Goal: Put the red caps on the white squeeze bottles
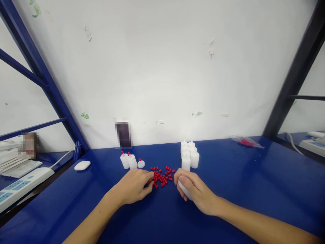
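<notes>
My left hand (134, 186) lies at the left edge of a loose pile of small red caps (162, 180), its fingers curled and its thumb bent in towards them. Whether a cap sits between its fingertips is hidden. In my right hand (195, 189) a white plastic bottle (185, 189) is tilted, with fingers and thumb wrapped round it and its top covered. Just beyond that hand, several white bottles (186, 162) with bare nozzles stand in a group. Behind my left hand are white bottles (132, 162) with red caps on their tips; one red-tipped bottle (141, 164) lies beside them.
A dark rectangular object (124, 134), pixelated, leans on the wall. A white rounded case (82, 165) lies on the blue table (241, 203) at left. A clear bag of red pieces (246, 142) rests at back right. Blue posts (58, 98) and a power strip (22, 186) flank the left side.
</notes>
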`<state>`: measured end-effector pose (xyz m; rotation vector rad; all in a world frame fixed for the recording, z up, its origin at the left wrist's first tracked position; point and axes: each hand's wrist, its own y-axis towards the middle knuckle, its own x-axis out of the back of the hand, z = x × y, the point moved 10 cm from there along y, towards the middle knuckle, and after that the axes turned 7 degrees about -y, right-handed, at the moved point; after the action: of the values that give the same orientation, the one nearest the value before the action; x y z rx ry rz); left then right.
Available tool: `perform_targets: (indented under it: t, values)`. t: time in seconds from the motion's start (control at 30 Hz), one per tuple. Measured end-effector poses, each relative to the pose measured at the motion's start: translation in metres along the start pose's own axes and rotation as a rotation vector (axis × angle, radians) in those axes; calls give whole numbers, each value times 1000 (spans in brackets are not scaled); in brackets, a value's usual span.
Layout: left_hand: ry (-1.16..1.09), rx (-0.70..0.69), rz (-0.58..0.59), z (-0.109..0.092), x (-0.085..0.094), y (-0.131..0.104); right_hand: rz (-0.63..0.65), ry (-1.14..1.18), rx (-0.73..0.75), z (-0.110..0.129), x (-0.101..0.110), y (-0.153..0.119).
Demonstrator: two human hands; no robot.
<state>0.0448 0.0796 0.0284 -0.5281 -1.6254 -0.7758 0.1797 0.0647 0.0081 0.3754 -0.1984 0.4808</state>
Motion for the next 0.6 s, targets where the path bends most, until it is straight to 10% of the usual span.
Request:
perform_targets:
  t: [0.17, 0.27, 0.6]
  values:
    - [-154, -275, -567, -43, 51, -12, -5, 48, -12, -2, -1, 3]
    - [-396, -209, -749, -51, 60, -16, 6, 92, 5, 0, -5, 5]
    - [-928, -166, -477, -69, 24, 6, 71, 100, 96, 23, -24, 2]
